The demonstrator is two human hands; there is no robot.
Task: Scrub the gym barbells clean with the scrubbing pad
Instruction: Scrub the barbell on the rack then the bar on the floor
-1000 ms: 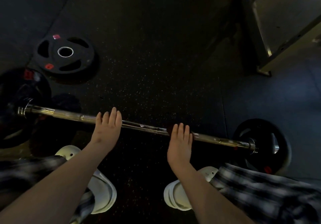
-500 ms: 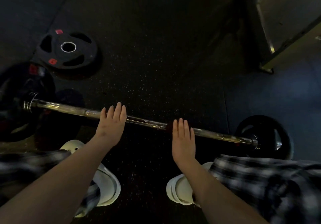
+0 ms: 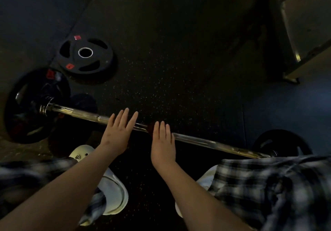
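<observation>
A chrome barbell [image 3: 206, 140] lies across the dark rubber floor, with a black plate on its left end [image 3: 23, 105] and another on its right end [image 3: 283, 144]. My left hand [image 3: 118, 132] rests flat on the bar with straight, spread fingers. My right hand [image 3: 162, 141] lies flat over the bar just to the right, fingers straight and together. A dark red scrubbing pad [image 3: 151, 127] peeks out under the right hand's fingers, pressed against the bar.
A loose black weight plate [image 3: 86, 58] lies flat on the floor at the back left. A metal machine frame [image 3: 293, 33] stands at the back right. My white shoes [image 3: 114, 193] and checked trousers [image 3: 268, 186] are below the bar.
My right hand with the pad has slid left along the bar, closer to the left hand. The view has shifted, so the bar's left end sits further right in frame.
</observation>
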